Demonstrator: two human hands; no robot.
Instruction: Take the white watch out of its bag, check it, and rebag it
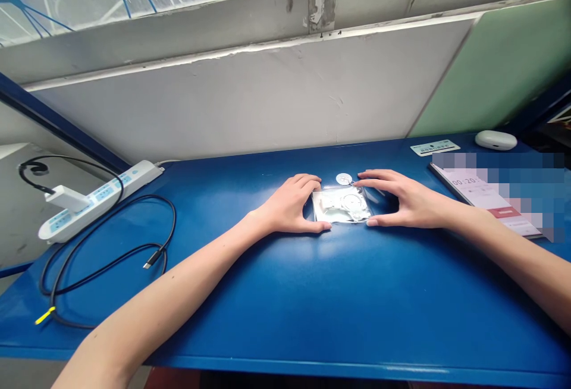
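Note:
A clear plastic packet (341,206) with white and silvery contents lies flat on the blue table; I cannot make out exactly what is inside. Just behind it is a small round white disc (344,179), perhaps joined to the contents. My left hand (297,204) rests at the packet's left end, thumb along the front edge and fingers curved at the back corner, the two apart. At the right end, my right hand (401,198) has its thumb by the front corner and its fingers stretched toward the back corner. Both hands are open around the packet.
On the left are a white power strip (104,198) with a plugged-in charger (66,198) and a looped black cable (172,216). A phone (495,198) showing a timer, a pale card (435,148) and a white earbud case (496,140) lie at right. A wall panel (267,97) stands behind.

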